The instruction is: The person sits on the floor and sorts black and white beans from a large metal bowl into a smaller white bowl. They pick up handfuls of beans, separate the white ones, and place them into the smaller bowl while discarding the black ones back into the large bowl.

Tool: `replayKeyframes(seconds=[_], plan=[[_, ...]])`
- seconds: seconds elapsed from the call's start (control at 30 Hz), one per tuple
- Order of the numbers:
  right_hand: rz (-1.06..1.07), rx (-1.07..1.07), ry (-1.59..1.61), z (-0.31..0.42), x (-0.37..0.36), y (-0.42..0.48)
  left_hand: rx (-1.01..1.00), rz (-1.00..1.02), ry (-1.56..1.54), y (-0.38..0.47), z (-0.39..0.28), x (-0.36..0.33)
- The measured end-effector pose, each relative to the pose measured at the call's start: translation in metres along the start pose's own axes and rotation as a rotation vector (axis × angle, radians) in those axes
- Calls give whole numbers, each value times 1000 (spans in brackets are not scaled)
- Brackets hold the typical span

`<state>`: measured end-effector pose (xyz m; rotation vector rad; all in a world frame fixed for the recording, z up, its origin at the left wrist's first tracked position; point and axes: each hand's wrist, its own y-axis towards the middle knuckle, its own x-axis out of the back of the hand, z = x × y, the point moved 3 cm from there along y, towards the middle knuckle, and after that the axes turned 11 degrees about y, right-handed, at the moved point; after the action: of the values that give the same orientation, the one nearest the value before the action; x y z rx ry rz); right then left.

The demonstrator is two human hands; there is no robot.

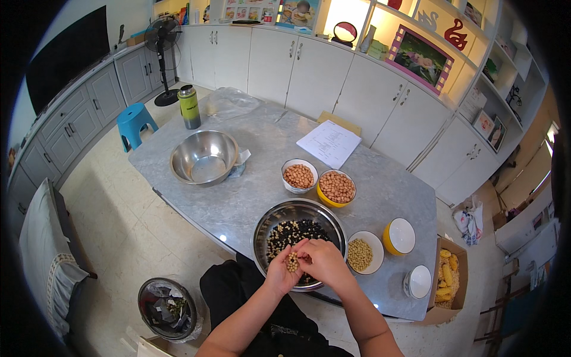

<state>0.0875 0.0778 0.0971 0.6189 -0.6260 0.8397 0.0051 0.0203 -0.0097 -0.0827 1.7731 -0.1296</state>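
A wide stainless steel bowl (332,214) at the table's near edge holds black beans mixed with pale yellow soybeans. Above it my left hand (282,272) is cupped around a small heap of soybeans (292,262). My right hand (322,259) bends over that palm, its fingertips at the heap; whether they pinch a bean is hidden. Just right of the steel bowl, a white bowl (377,250) contains soybeans. Beyond it stand a white patterned bowl (285,180) and a yellow bowl (328,201), both filled with peanuts.
An empty yellow bowl (386,236) and a small white cup (419,282) stand at the right. A larger steel basin (178,167), a green bottle (189,107) and papers (329,143) lie farther back. Corn cobs (447,274) fill a floor carton; a lined bin (142,299) sits left.
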Motion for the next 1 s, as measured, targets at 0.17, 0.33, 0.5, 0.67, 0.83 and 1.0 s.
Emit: replayKeyframes(seconds=[0.17,0.33,0.5,0.67,0.83,1.0], plan=[[-1,7,77,-2,-1,-3,10,-88,66,-1,-1,-5],[-8,61,58,-5,-11,-3,24,-66,102,1,0,-7],[-9,73,34,-2,-16,-2,37,-78,139,-3,-2,-15],[11,81,13,3,-15,-1,25,-58,232,-2,-3,-13],[31,94,-1,3,-12,-2,30,-43,205,0,-2,-10],[60,76,-17,5,-12,0,31,-88,144,-3,-4,-19]])
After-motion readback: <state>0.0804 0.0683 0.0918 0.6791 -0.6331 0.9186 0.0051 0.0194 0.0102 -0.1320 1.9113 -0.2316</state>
